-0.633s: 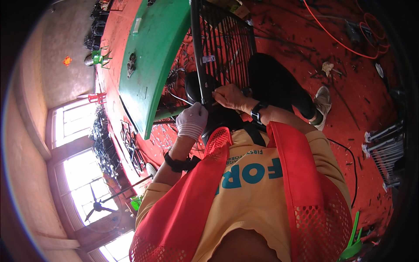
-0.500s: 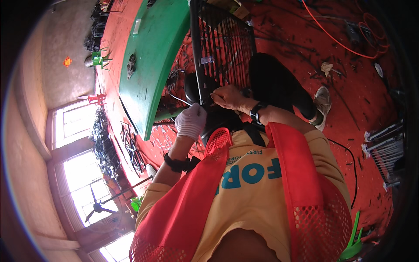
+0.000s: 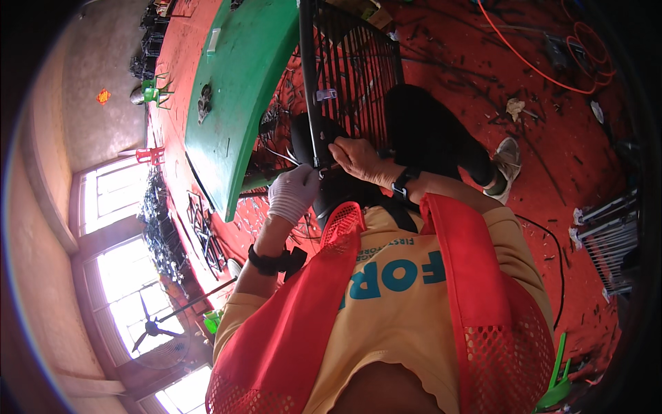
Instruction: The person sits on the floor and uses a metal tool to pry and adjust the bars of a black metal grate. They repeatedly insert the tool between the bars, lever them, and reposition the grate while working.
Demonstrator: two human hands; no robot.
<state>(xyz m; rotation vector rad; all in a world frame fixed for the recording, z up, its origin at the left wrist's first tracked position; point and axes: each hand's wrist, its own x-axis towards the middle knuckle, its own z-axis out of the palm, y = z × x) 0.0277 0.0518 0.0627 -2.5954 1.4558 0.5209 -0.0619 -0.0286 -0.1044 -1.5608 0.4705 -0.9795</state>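
Observation:
A black slatted metal frame [image 3: 309, 69] rises from my lap, its long side rail running away from me. My left hand [image 3: 294, 193], in a white striped glove, is closed beside the rail's near end. Whatever its fingers may pinch there is too small to make out. Bare and curled, my right hand [image 3: 360, 159] grips the frame's near end, with its fingertips against the dark surface by the rail. A small clear plastic piece [image 3: 326, 94] sits on the rail farther up. Thin pale strips [image 3: 281, 156] stick out just beyond my left hand.
A green table [image 3: 231, 90] stands at the left, with a small dark object [image 3: 205, 103] on it. Dark scraps litter the red floor [image 3: 448, 69]. An orange hose [image 3: 531, 72] coils at the far right, and another slatted rack [image 3: 607, 248] lies on the right.
My left hand has shifted slightly left and down and turned a little. My right hand has moved slightly left, its fingers now reaching further up along the frame.

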